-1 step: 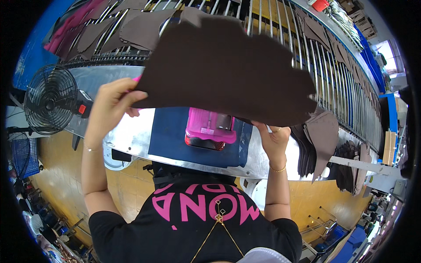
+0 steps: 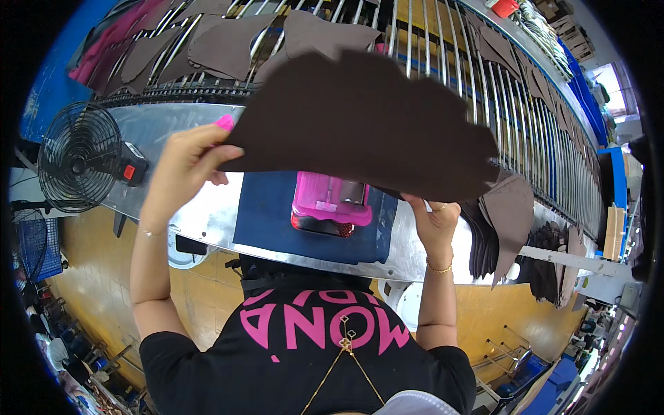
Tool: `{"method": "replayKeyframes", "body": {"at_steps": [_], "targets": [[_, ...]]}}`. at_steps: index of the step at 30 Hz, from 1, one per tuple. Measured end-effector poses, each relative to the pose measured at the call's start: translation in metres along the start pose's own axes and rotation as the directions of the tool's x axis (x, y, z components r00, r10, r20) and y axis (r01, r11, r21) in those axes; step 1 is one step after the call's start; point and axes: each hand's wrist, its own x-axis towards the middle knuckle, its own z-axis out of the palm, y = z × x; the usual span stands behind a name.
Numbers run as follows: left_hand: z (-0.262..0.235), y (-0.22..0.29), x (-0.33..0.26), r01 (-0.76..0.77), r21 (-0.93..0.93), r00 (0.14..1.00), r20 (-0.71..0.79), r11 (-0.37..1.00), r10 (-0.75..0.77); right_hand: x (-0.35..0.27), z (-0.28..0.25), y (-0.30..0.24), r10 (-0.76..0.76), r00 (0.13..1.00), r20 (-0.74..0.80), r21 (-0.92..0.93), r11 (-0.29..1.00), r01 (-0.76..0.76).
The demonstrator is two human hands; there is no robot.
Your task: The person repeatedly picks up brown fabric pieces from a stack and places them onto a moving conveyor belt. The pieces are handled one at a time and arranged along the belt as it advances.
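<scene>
A large dark brown cut leather-like piece [image 2: 366, 124] is held up above the table, its far edge scalloped. My left hand [image 2: 197, 159] is closed on its left corner, thumb toward me and something bright pink on a fingertip. At its near right edge, my right hand [image 2: 434, 218] grips it, the fingers partly hidden beneath. Under the piece, a pink plastic tray [image 2: 325, 196] with a dark block in it stands over a red and black object [image 2: 318, 225]. These rest on a dark blue mat [image 2: 266, 221], partly covered by the piece.
A black desk fan [image 2: 79, 159] stands left on the metal table [image 2: 207, 214]. Beyond runs a rack of metal bars [image 2: 546, 124] carrying several brown cut pieces [image 2: 221, 48]. Stacked dark pieces [image 2: 484, 235] and a lighter brown piece [image 2: 510, 214] overhang the table's right edge.
The far edge of the brown piece has come down toward me, uncovering more of a piece on the rack. My left hand has shifted slightly right; my right hand has hardly moved.
</scene>
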Motion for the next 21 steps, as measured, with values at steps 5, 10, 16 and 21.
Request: {"method": "replayKeyframes", "body": {"at_steps": [5, 10, 16, 21], "targets": [[0.043, 0.004, 0.026, -0.404, 0.248, 0.914, 0.157, 0.881, 0.375, -0.047, -0.022, 0.025, 0.207, 0.975, -0.083, -0.018, 0.978, -0.209], [0.077, 0.021, 0.044, -0.545, 0.218, 0.831, 0.271, 0.81, 0.486, -0.075, -0.071, 0.046, 0.185, 0.975, -0.125, -0.025, 0.982, -0.19], [0.128, 0.047, 0.06, -0.701, 0.152, 0.696, 0.358, 0.696, 0.623, -0.087, -0.16, 0.025, 0.263, 0.837, -0.479, 0.003, 0.954, -0.298], [0.134, 0.107, 0.094, -0.773, -0.168, 0.599, 0.125, 0.611, 0.791, -0.066, -0.208, -0.007, 0.241, 0.82, -0.519, -0.159, 0.916, -0.369]]}}
